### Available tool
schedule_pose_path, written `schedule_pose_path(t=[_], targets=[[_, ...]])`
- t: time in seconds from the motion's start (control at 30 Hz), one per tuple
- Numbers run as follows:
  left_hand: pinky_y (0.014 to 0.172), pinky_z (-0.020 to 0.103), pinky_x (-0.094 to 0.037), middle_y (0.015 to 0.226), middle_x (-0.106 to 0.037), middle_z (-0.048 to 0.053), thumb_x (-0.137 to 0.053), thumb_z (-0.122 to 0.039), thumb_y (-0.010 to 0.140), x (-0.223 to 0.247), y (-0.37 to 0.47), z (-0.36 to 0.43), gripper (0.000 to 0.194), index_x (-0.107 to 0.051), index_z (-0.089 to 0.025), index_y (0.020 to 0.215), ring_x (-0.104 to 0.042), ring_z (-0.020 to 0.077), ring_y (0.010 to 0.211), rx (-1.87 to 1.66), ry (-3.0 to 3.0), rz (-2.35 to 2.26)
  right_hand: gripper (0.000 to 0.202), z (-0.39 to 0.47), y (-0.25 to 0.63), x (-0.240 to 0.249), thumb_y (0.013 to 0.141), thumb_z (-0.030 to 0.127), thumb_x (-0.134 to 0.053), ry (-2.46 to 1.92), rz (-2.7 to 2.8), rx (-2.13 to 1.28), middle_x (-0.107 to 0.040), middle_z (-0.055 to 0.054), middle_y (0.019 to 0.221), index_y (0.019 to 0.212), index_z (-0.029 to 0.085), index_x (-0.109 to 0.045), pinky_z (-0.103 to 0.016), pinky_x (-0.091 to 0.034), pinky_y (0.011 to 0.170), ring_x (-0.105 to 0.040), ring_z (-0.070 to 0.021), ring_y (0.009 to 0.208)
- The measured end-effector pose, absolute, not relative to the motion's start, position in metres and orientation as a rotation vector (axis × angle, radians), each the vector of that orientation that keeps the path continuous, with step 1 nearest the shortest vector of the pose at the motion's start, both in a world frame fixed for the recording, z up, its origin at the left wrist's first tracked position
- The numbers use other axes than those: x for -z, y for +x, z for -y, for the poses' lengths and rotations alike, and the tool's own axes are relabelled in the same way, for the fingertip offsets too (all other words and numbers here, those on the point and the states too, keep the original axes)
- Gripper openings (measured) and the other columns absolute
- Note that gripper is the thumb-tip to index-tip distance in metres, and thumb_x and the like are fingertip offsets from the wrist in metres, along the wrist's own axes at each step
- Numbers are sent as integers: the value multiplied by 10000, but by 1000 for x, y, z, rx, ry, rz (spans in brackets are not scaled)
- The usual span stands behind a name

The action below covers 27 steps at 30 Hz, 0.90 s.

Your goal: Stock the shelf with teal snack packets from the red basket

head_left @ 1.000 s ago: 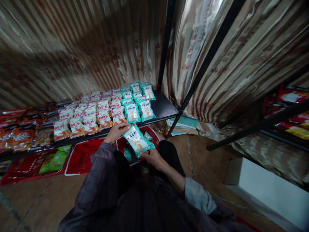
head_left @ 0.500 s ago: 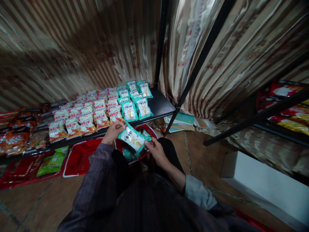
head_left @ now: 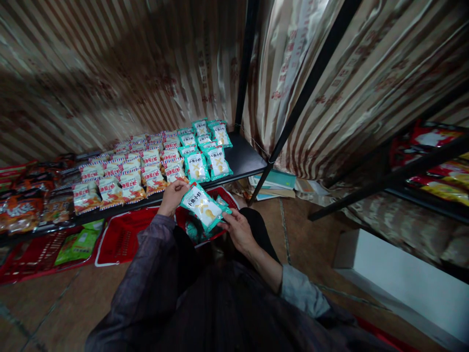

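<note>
A teal and white snack bag (head_left: 203,207) is held tilted between my two hands, over a red basket (head_left: 231,199) with more teal bags inside. My left hand (head_left: 174,196) pinches its upper left corner. The lower right end is gripped by my right hand (head_left: 237,229). Just beyond, a black shelf (head_left: 244,155) bears rows of upright teal bags (head_left: 219,162), and to their left stand rows of white and orange bags (head_left: 132,186).
Dark orange packets (head_left: 22,211) lie at the shelf's left end. Below are a red basket (head_left: 122,239) and green packets (head_left: 81,243). Black posts (head_left: 293,117) rise at the right, near books (head_left: 274,181) and a white box (head_left: 406,278).
The held bag has turned slightly, its printed front now facing the camera more. Both hands keep their hold, with only small shifts.
</note>
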<state>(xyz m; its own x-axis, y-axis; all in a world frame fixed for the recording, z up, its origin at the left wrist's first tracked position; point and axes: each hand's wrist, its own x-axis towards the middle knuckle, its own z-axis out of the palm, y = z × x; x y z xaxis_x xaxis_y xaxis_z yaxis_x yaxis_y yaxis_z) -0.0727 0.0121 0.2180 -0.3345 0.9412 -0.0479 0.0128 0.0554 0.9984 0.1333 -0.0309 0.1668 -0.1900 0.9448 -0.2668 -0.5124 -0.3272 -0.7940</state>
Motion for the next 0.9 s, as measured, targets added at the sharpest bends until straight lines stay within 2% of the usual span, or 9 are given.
schedule_pose_path(t=[0.2,0.37,0.5,0.7,0.8,0.9], targets=[[563,217,-384,611,-606,-5,-721,-365,580,-222,-71,-10,238,-626,-160,655,-524,117,585,-1446,1050,-1541,259,30,134,-173,543,303,-787,-927,611,-1722,-612,20,725,677,181,-603,-225,-525,565,-563,-103,635],[639,216,-407,712,-631,10,-705,-363,621,-220,-68,0,243,-653,-158,741,-539,122,667,-1567,1093,-1542,256,28,134,-173,557,303,-781,-930,619,-1697,-629,17,712,706,178,-615,-252,-526,634,-577,-109,644],[722,246,-425,833,-653,44,-702,-353,635,-209,-67,6,287,-664,-159,843,-566,145,762,-1523,1106,-1552,283,28,132,-173,542,319,-794,-923,598,-1723,-645,15,720,709,175,-615,-269,-524,688,-596,-114,676],[728,257,-428,794,-656,27,-709,-311,606,-190,-65,5,224,-682,-164,773,-566,152,755,-1558,995,-1690,323,35,129,-174,517,322,-805,-949,637,-1781,-665,-4,745,723,170,-609,-316,-524,737,-622,-144,716],[716,257,-429,758,-662,20,-702,-298,605,-185,-63,5,182,-689,-170,735,-571,152,727,-1526,950,-1697,319,37,130,-176,539,350,-784,-968,736,-1710,-655,6,696,726,176,-594,-289,-519,682,-611,-136,658],[737,269,-443,785,-676,27,-686,-299,629,-180,-59,6,166,-700,-192,755,-588,162,752,-1511,977,-1670,256,38,133,-177,613,366,-725,-1020,985,-1523,-625,21,651,736,190,-585,-239,-479,575,-576,-124,594]])
